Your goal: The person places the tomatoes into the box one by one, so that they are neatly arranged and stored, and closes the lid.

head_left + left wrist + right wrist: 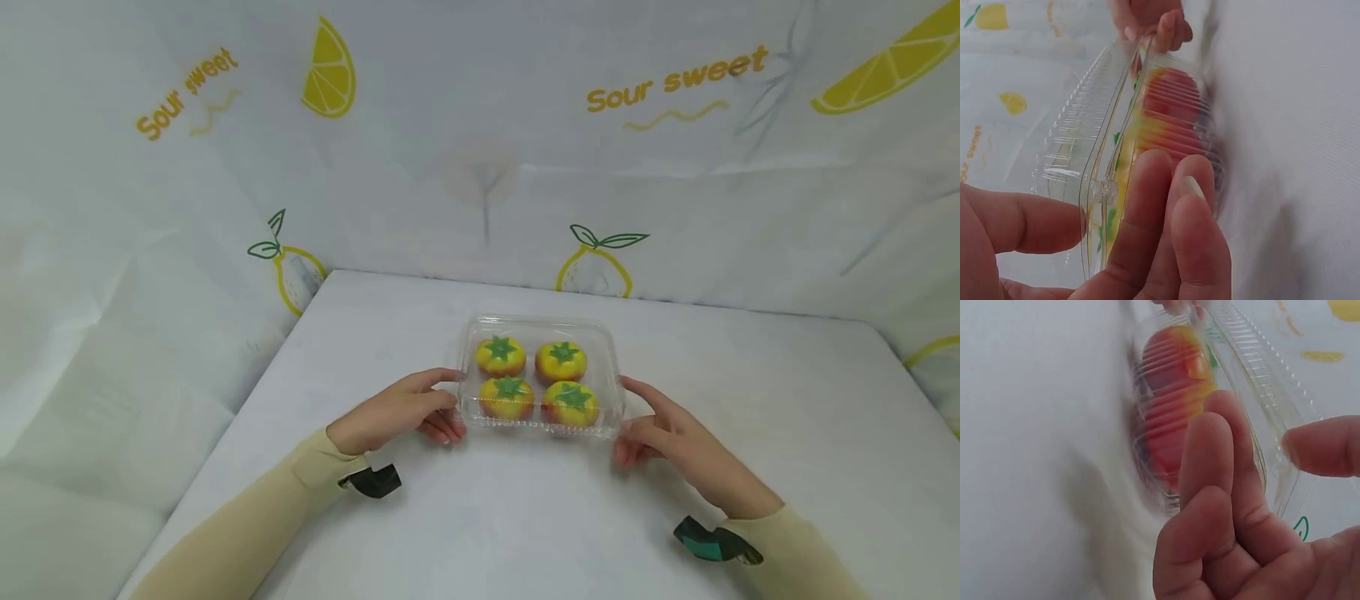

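A clear plastic clamshell box [540, 321] holds several yellow-and-red persimmon-like fruits [501, 356] with green leafy tops. Its lid [1063, 147] is down over the fruits. At the box's left side, my left hand [405, 410] pinches the rim between thumb and fingers, the lower fingers curled against the ribbed side wall. My right hand [678, 446] grips the opposite side in much the same way; its thumb [1322, 447] touches the lid edge, and its bent fingers [1207, 453] lie against the lower wall. The box is close over the table.
The white-covered table [525, 517] spreads around the box. A white cloth backdrop [480, 125] printed with lemons and lettering stands along the back and sides. Dark bands [375, 481] sit at both wrists, over beige sleeves [277, 508].
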Demonstrator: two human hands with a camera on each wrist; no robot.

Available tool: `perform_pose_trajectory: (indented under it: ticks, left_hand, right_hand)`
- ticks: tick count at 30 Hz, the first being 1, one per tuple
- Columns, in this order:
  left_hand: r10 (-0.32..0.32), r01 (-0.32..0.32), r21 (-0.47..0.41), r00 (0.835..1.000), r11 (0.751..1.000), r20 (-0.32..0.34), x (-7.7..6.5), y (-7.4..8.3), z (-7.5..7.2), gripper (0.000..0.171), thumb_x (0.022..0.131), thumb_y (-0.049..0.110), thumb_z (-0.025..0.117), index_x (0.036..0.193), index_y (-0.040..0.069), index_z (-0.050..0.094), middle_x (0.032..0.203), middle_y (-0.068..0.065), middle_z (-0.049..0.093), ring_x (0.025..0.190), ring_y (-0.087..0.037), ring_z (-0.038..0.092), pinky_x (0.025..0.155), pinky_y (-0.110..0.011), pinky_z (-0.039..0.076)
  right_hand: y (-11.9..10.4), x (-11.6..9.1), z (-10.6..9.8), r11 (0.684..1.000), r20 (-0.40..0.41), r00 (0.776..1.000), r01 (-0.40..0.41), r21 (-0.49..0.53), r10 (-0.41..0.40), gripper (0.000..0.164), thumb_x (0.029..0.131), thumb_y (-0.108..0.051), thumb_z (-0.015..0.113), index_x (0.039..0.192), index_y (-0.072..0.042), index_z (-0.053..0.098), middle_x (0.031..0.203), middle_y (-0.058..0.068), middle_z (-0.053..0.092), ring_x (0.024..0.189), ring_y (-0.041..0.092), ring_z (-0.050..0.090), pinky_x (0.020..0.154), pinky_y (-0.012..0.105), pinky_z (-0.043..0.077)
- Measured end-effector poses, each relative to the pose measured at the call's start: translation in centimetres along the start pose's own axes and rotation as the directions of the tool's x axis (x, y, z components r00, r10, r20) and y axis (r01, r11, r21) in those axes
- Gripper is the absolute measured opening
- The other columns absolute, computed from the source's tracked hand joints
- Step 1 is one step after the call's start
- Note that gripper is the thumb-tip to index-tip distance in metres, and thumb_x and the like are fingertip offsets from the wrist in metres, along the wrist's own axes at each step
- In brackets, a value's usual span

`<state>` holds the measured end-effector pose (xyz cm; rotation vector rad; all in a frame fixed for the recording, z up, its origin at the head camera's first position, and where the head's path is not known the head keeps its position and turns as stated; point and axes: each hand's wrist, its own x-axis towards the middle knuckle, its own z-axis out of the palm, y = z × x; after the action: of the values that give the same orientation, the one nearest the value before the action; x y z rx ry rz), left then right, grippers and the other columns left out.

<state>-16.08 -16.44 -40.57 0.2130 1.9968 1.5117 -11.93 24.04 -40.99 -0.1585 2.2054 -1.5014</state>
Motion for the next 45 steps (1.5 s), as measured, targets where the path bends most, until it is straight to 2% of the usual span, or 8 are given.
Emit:
perform_pose_trajectory:
  ticks: [8,17,25,32,39,45]
  left_hand:
    - [0.02,-0.02,-0.042,1.0,0.999,-0.021,0.72,-0.4,0.06,0.061,0.106,0.02,0.051,0.165,0.01,0.039,0.102,-0.013,0.08,0.096,-0.025,0.08,0.087,-0.033,0.066]
    - [0.06,-0.059,-0.026,0.998,0.998,0.024,1.0,-0.47,0.19,0.069,0.103,0.019,0.055,0.167,0.009,0.031,0.105,-0.01,0.08,0.101,-0.023,0.078,0.091,-0.034,0.065]
    - [0.053,-0.053,-0.01,0.999,0.999,0.008,1.08,-0.46,0.33,0.069,0.103,0.018,0.056,0.167,0.01,0.032,0.107,-0.012,0.08,0.1,-0.023,0.078,0.092,-0.035,0.065]
    - [0.048,-0.048,-0.002,0.999,0.999,0.0,1.02,-0.47,0.49,0.069,0.103,0.017,0.055,0.167,0.009,0.032,0.1,-0.009,0.078,0.096,-0.022,0.076,0.089,-0.033,0.065]
    - [0.042,-0.041,0.0,0.999,0.999,-0.007,0.82,-0.34,0.52,0.068,0.103,0.016,0.056,0.167,0.009,0.033,0.098,-0.009,0.078,0.096,-0.022,0.077,0.088,-0.032,0.064]
    - [0.04,-0.04,0.003,0.999,0.999,-0.007,0.8,-0.31,0.53,0.07,0.102,0.015,0.057,0.167,0.009,0.032,0.097,-0.008,0.078,0.095,-0.022,0.077,0.087,-0.032,0.063]
  right_hand:
    - [-0.2,0.33,0.33,0.999,-0.006,1.0,-0.026,0.034,0.026,0.08,0.112,-0.026,0.057,0.174,-0.012,0.009,0.097,0.014,0.077,0.091,0.024,0.072,0.086,0.028,0.062]
    - [0.21,0.71,0.32,0.998,-0.014,1.0,-0.024,0.064,0.025,0.08,0.112,-0.026,0.057,0.173,-0.01,0.008,0.101,0.013,0.078,0.095,0.022,0.073,0.089,0.027,0.062]
    - [0.15,0.7,0.39,0.997,-0.008,1.0,-0.026,0.077,0.027,0.081,0.112,-0.027,0.058,0.173,-0.011,0.008,0.099,0.012,0.077,0.094,0.022,0.072,0.089,0.027,0.062]
    - [0.08,0.74,0.52,0.996,-0.023,0.998,-0.049,0.077,0.051,0.08,0.111,-0.025,0.058,0.173,-0.012,0.008,0.098,0.012,0.076,0.094,0.021,0.071,0.088,0.026,0.061]
    - [0.17,0.75,0.76,0.994,-0.021,0.999,-0.03,0.109,0.032,0.081,0.112,-0.02,0.057,0.174,-0.009,0.006,0.096,0.009,0.077,0.091,0.018,0.071,0.086,0.028,0.062]
    - [0.14,0.71,0.88,0.991,-0.035,0.999,-0.031,0.127,0.035,0.081,0.111,-0.021,0.058,0.174,-0.011,0.007,0.096,0.009,0.077,0.091,0.019,0.072,0.087,0.028,0.062]
